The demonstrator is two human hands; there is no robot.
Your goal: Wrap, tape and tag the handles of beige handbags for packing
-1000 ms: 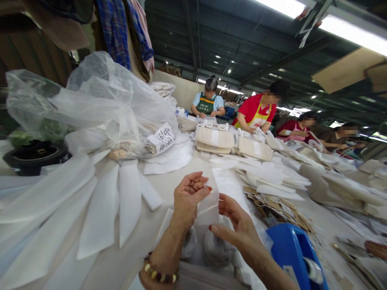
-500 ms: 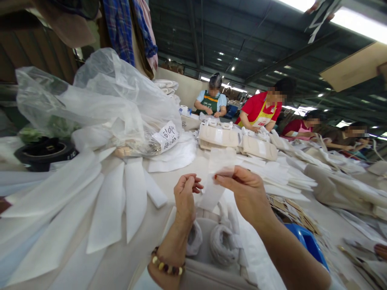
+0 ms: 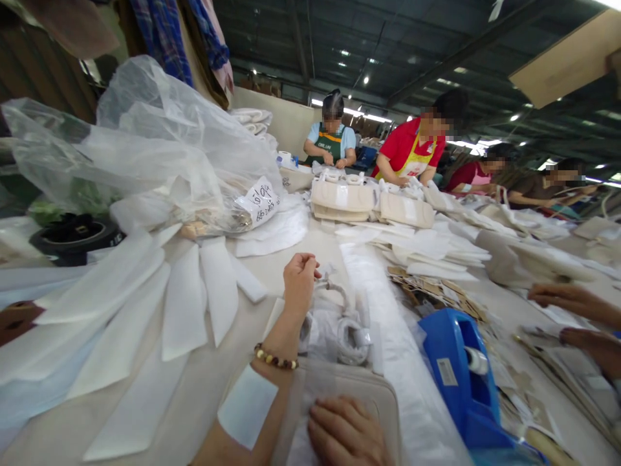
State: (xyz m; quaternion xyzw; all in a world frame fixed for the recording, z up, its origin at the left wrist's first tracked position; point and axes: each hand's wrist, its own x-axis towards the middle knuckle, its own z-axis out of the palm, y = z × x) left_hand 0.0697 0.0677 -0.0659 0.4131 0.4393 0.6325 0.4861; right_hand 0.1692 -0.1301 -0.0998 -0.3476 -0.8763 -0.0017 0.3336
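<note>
My left hand (image 3: 299,279) is raised over the table with its fingers curled together above the wrapped handles (image 3: 349,327) of a cream bag; whether it pinches anything is hidden. A bead bracelet and a white patch are on that arm. My right hand (image 3: 343,432) lies low at the frame's bottom edge, fingers flat on the cream bag (image 3: 383,401) and the clear wrap over it.
A blue tape dispenser (image 3: 458,362) stands to the right. White fabric strips (image 3: 184,304) fan out at left beneath a big clear plastic bag (image 3: 145,155). Cream bags (image 3: 344,197) are stacked beyond. A neighbour's hands (image 3: 577,317) work at right; several people stand at the far end.
My right hand dropped from holding up a thin white sheet to rest on the bag near me. The sheet is no longer held up. My left hand stayed raised, fingers curled.
</note>
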